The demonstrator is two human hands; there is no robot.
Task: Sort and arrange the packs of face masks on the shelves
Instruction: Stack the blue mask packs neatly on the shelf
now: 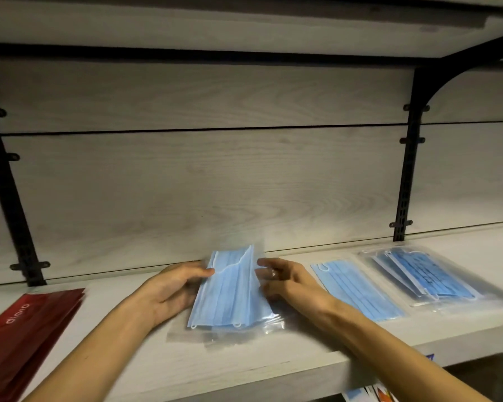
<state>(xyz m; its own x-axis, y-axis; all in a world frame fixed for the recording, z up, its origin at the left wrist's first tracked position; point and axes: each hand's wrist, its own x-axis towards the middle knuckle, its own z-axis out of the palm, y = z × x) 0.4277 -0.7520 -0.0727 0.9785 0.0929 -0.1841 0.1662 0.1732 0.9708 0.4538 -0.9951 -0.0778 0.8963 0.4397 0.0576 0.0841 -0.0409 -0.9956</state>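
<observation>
Shelf: pale wood-grain board [244, 364], with a matching panelled back wall and another board overhead; dim light
Brackets: black slotted metal uprights [405, 181] at left and right, the right one curving up under the top board
Pack in hand: clear, glossy plastic sleeve of pleated light-blue masks [230, 291] with white ear loops, lying mid-shelf with its far end tilted up towards the wall
Left hand: [169, 288] fingers curled round the pack's left edge, thumb on top
Right hand: [285, 282] fingers bent against the pack's right edge, gripping it (a ring shows on one finger)
Neighbouring packs: a flat blue pack [357, 288] just right of the hands, then a fuller clear bag of darker blue masks [424, 274], its contents skewed
Red packets: dark red glossy pouches [21, 329] with white lettering, at the shelf's left end
Below: coloured packaging [369, 394] under the front lip, too cut off to identify
</observation>
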